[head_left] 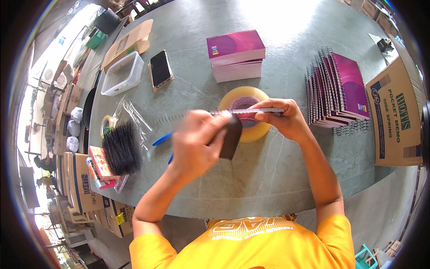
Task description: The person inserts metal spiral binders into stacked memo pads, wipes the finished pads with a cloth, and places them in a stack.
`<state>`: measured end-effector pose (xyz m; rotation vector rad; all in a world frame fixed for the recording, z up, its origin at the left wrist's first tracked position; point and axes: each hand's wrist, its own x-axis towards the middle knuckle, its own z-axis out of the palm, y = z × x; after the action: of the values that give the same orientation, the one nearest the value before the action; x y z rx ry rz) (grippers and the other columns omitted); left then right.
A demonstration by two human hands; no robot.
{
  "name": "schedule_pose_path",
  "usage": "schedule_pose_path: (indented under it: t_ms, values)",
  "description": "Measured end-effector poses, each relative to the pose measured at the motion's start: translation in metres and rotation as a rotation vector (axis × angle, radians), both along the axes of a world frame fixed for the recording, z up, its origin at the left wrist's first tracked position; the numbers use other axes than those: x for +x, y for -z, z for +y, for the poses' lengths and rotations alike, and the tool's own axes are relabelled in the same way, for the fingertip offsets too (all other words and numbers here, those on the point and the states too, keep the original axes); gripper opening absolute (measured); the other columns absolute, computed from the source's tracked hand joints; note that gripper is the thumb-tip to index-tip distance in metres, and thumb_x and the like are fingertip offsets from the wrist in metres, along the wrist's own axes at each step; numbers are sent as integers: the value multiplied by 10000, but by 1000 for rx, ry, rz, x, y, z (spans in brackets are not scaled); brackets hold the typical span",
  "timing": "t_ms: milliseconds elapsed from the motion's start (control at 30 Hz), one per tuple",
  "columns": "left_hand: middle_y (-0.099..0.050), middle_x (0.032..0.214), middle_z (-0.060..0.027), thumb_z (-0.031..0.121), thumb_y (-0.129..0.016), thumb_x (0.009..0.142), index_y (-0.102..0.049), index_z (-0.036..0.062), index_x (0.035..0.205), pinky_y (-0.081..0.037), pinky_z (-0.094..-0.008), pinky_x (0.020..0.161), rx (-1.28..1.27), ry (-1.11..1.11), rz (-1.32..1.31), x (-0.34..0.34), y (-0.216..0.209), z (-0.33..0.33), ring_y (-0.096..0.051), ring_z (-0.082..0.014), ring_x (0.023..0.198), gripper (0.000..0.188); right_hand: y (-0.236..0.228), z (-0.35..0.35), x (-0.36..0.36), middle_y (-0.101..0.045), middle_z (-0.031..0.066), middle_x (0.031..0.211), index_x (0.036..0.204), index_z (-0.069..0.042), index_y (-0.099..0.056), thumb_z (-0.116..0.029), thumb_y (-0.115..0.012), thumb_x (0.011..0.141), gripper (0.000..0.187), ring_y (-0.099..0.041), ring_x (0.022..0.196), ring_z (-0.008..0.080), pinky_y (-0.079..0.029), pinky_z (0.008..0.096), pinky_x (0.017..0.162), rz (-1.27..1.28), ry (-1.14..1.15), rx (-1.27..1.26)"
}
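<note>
My right hand (286,119) pinches a small notebook (260,110), turned nearly edge-on to me. A thin spiral binding coil (168,118) runs along its edge and sticks out to the left. My left hand (195,139), partly smeared by motion, is closed on the coil at the notebook's left end. Below these fingers shows a dark brown flat piece (230,141); whether the hand holds it, I cannot tell. A wide roll of clear tape (233,95) lies beneath the notebook. A blue handle-like thing (161,139) is partly hidden behind my left hand.
Unbound purple notebooks (237,45) are stacked at the back, spiral-bound ones (347,85) at right beside a cardboard box (396,116). On the left are black coils (121,148), a clear plastic tub (122,75), a phone (160,68) and plastic wrap (134,119).
</note>
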<state>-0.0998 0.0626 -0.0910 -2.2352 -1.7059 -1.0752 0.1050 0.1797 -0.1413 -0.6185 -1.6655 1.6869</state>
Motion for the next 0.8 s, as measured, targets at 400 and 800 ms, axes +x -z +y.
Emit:
schedule_pose_path:
  t_ms: [400,800]
  values:
    - [-585,833,-91,17,-724,698,-643,46,1001,-455,-319,650,154,-56,-88,8,-21,12,-555,-223,731,316,-1,-1,-1,-681,16,853,985,-26,-691,-144,-692,833,193,-599,794,65,-492,226,743,1,7,5]
    - [-539,981,-100,120,-783,675,-638,112,1058,-433,-389,825,-77,116,6,26,12,-3,-523,-273,968,410,-29,-23,-10,-655,78,915,936,-76,-641,17,-648,681,272,-605,941,251,-458,356,837,-486,420,1075]
